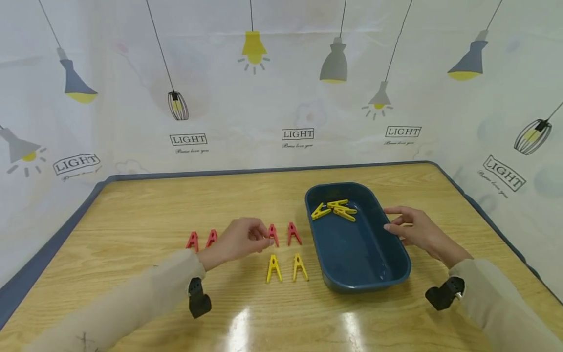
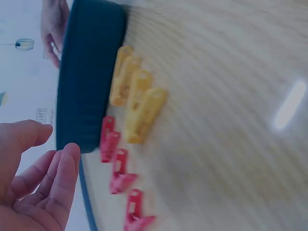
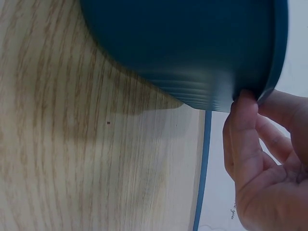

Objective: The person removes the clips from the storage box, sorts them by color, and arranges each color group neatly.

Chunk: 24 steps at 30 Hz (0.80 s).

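My left hand [image 1: 241, 239] hovers among the red clips [image 1: 292, 233], thumb and fingertips beside one of them. In the left wrist view that hand [image 2: 45, 178] holds nothing, with a gap between thumb and fingers. My right hand [image 1: 418, 232] grips the right rim of the dark blue bin [image 1: 352, 259]. The right wrist view has the fingers of that hand [image 3: 269, 154] under the bin's lip [image 3: 279, 43], the thumb partly hidden. Several yellow clips [image 1: 344, 213] lie inside the bin, at its far left. Two more yellow clips [image 1: 273, 269] rest on the table, left of the bin.
The wooden table [image 1: 145, 205] has a dark blue edging at the back. Behind it hangs a pale sheet [image 1: 237, 102] printed with lamps. Two red clips [image 1: 192, 241] lie left of my left hand, near its wrist.
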Each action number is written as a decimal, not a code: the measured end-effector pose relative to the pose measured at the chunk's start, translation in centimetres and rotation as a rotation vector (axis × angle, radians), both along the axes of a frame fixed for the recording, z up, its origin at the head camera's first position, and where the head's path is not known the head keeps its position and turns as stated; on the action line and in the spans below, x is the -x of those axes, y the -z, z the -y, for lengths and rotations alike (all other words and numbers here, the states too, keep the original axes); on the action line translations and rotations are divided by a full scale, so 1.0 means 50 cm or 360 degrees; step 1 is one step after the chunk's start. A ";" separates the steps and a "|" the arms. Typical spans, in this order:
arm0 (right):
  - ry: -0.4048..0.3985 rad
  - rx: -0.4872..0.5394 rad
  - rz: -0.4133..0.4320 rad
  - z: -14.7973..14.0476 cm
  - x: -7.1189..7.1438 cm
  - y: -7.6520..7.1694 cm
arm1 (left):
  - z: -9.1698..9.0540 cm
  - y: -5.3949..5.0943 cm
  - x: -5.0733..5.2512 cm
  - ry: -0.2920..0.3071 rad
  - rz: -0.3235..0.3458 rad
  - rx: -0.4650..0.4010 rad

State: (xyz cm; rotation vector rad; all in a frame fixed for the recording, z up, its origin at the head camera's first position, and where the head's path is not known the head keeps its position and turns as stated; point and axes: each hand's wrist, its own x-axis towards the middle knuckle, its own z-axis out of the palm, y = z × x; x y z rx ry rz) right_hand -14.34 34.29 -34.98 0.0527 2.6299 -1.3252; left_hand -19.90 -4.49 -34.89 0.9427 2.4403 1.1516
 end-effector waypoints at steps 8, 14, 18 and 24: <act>0.0001 0.0008 -0.0002 0.001 0.001 0.004 | -0.074 -0.074 0.015 0.0079 -0.0121 0.0041; 0.0000 0.0019 -0.0002 0.003 0.002 0.005 | -0.127 -0.088 0.021 0.0180 -0.0191 0.0056; -0.0001 0.0016 -0.0002 0.004 0.002 0.003 | -0.163 -0.083 0.026 0.0197 -0.0260 0.0174; 0.0013 0.0001 -0.0003 0.002 -0.001 0.001 | -0.232 -0.090 0.033 0.0258 -0.0378 0.0301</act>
